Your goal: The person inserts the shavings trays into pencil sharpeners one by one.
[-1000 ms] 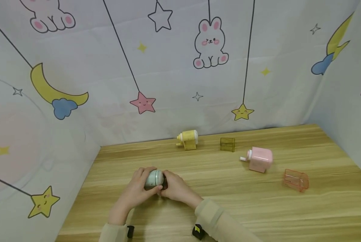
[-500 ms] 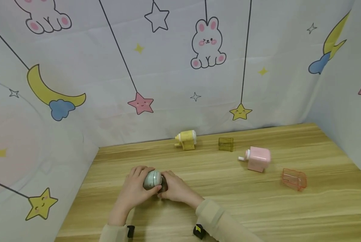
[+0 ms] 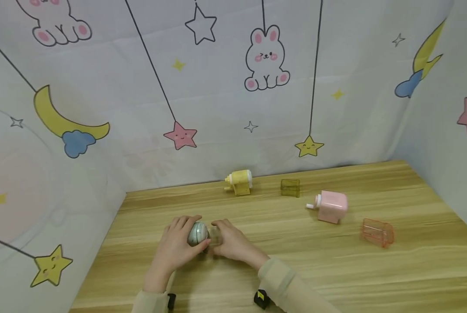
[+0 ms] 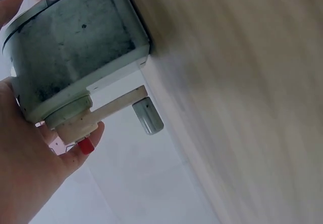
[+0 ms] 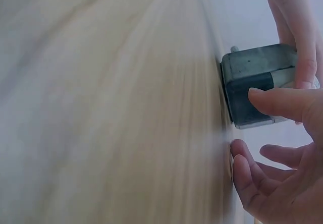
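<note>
A pale green pencil sharpener (image 3: pixel 197 233) stands on the wooden table (image 3: pixel 335 269), between both hands. My left hand (image 3: pixel 177 244) grips its left side, fingers curled over the top. In the left wrist view the sharpener (image 4: pixel 75 47) shows its crank handle (image 4: pixel 147 116) beside my palm. My right hand (image 3: pixel 233 243) pinches a clear drawer (image 3: pixel 215 236) at the sharpener's right end. In the right wrist view my thumb (image 5: pixel 282 105) lies on the dark lower part of the sharpener (image 5: pixel 255 82).
At the back stand a yellow sharpener (image 3: pixel 240 181) and an olive drawer (image 3: pixel 289 188). To the right are a pink sharpener (image 3: pixel 329 206) and an orange drawer (image 3: pixel 378 232). Printed fabric walls (image 3: pixel 217 108) close the table on three sides.
My right hand has shifted slightly right, and a clear drawer now shows between it and the green sharpener. The left hand keeps its grip.
</note>
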{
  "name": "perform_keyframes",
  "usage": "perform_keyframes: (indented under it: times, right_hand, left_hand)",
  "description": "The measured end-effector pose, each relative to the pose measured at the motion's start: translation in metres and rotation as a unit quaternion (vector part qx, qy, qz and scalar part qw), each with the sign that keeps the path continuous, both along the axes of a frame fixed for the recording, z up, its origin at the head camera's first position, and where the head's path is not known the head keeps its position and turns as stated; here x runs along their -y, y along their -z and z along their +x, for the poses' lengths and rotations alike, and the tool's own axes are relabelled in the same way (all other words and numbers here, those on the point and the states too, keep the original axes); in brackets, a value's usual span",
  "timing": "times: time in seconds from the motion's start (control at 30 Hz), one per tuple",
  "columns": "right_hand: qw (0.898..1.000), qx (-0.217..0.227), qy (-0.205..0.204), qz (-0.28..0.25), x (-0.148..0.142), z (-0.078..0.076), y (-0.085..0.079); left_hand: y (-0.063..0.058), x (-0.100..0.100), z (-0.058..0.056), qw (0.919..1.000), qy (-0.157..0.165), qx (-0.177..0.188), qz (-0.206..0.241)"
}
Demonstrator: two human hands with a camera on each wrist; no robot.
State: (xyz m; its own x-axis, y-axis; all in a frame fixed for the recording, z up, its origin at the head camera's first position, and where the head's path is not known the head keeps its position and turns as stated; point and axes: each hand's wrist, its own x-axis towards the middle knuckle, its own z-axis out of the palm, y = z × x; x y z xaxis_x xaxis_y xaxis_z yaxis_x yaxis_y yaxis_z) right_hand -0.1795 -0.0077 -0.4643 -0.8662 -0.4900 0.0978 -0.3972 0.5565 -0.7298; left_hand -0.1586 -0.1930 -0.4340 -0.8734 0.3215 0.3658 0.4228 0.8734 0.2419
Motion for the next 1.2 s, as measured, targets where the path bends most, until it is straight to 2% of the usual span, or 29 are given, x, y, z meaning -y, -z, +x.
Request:
perform_keyframes:
  times: [0.5, 0.67, 0.83, 1.0, 1.2]
  right_hand:
    - [0.999, 0.009, 0.039, -0.017, -0.03, -0.004, -0.002]
    - [0.998, 0.004, 0.059, -0.028, -0.042, -0.007, -0.002]
    - [0.996, 0.015, 0.083, -0.042, -0.054, -0.008, -0.003]
    - [0.993, 0.023, 0.105, -0.056, -0.064, -0.009, -0.004]
    - [0.99, 0.008, 0.128, -0.057, -0.075, -0.012, -0.001]
  left_hand:
    - [-0.005, -0.012, -0.006, 0.9993, -0.015, -0.023, -0.026]
    - [-0.006, -0.019, -0.01, 0.9981, -0.018, -0.051, -0.029]
    - [-0.007, -0.028, -0.015, 0.9961, -0.009, -0.084, -0.024]
    - [-0.009, -0.038, -0.017, 0.9955, 0.007, -0.093, -0.014]
    - [-0.011, -0.053, -0.02, 0.9937, 0.031, -0.108, 0.007]
